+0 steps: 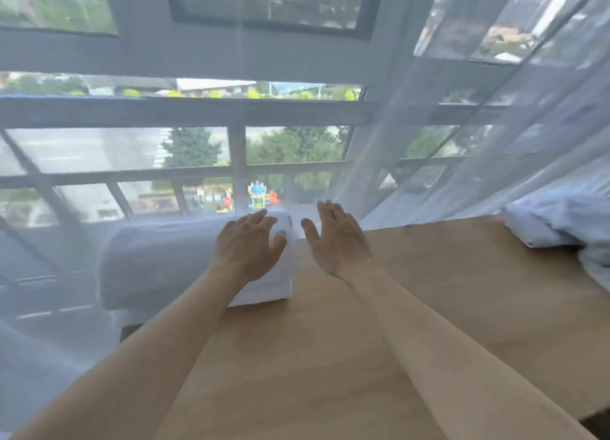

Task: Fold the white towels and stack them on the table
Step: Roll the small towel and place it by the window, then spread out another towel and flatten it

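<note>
The stack [198, 264] of folded white towels sits at the far left corner of the desk [363, 357], against the sheer curtain [462, 142] and the window [231, 109] behind it. Its long axis runs left to right, roughly parallel to the far desk edge, and its right end face points toward the middle of the desk.

The left hand [247, 246] rests palm down on the top of the stack near that right end, fingers spread and nearly straight, the thumb lying over the top right corner. It grips nothing. The right hand [336, 238] is just beside the right end of the stack, palm down, fingers straight and together, thumb held apart; whether it touches the desk or hovers above it cannot be told. It is empty. Both forearms reach forward, converging slightly toward the stack.

The unfolded towels [561, 225] lie in a loose heap at the far right edge of the desk, well apart from both hands. The right hand is the nearer one to this heap.

Judgement: the stack appears set down and is being squared or pressed flat. The next move calls for a reach to the right, across bare desk, led by the right hand
</note>
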Tool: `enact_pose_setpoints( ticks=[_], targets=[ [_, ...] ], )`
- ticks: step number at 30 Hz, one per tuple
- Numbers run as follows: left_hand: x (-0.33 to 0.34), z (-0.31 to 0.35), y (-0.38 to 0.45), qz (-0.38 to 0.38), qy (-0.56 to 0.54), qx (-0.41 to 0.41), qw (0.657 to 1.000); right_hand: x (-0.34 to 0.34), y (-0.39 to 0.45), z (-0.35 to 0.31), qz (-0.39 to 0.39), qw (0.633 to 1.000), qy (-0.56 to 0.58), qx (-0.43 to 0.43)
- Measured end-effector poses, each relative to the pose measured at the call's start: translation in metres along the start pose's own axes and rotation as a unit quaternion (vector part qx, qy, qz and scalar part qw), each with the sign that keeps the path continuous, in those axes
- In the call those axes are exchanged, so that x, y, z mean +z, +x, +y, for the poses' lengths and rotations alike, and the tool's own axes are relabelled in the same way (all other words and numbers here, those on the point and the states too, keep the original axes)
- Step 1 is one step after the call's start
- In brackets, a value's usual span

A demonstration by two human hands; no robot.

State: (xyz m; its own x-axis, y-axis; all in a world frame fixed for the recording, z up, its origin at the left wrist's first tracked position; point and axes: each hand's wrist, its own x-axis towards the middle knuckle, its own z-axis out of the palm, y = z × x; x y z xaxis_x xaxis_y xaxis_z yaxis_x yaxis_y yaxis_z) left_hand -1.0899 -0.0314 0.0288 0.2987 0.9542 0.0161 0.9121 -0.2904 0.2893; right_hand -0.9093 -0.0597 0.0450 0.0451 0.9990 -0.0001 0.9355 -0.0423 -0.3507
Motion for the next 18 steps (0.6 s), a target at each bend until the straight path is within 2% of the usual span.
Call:
enact_pose_setpoints(
  ticks=[4, 8, 13, 18],
  targets=[
    [-0.011, 0.086, 0.002, 0.025, 0.005, 0.077, 0.997, -0.049, -0.045, 0.07, 0.032, 0.998, -0.022, 0.043],
    [-0.008, 0.176, -0.006, 0.042, 0.011, 0.122, 0.992, -0.091, -0.085, 0.144, 0.035, 0.994, -0.062, 0.077],
    [0.022, 0.31, -0.024, 0.007, 0.051, 0.168, 0.984, -0.139, -0.144, 0.241, 0.061, 0.989, -0.026, 0.132],
    [0.068, 0.459, -0.039, -0.014, 0.041, 0.21, 0.977, -0.172, -0.219, 0.357, 0.046, 0.98, -0.067, 0.18]
  ],
)
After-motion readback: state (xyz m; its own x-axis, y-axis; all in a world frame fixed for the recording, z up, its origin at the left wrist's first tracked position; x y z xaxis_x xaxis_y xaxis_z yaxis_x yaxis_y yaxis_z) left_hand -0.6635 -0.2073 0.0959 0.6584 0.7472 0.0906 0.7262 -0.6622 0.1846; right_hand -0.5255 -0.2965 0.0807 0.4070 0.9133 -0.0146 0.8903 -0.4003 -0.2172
